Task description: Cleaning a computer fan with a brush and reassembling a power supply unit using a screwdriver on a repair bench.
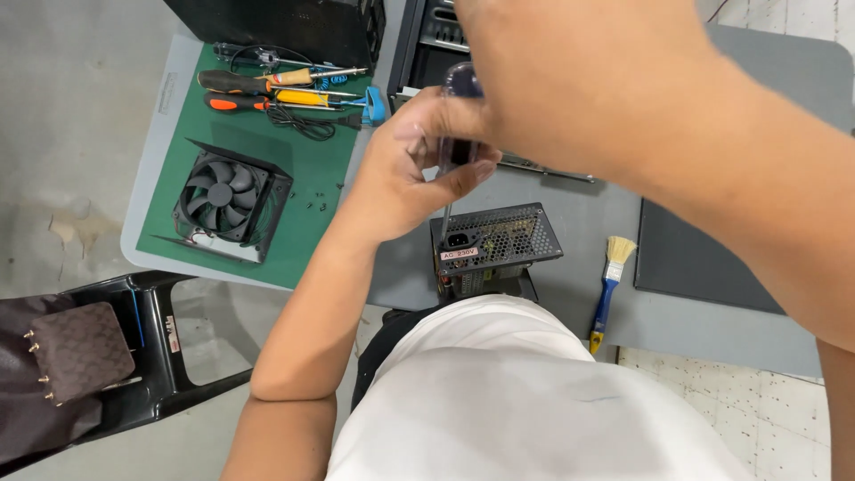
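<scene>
Our left hand [419, 165] grips a screwdriver [456, 134] upright, tip on the power supply [494, 245] at the table [579, 294] edge. Right hand [534, 71] covers the handle top; grip unclear. Brush [609, 289] nearby.

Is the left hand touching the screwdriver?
Touching. The head view shows the left hand with fingers and thumb wrapped around the screwdriver, its shaft pointing down at the metal box.

The power supply [495, 239] has a dark perforated metal casing with a dull sheen. The screwdriver [456, 134] handle looks like glossy translucent plastic. The mat [303, 191] is matt green; the paintbrush [610, 285] handle is glossy blue.
</scene>
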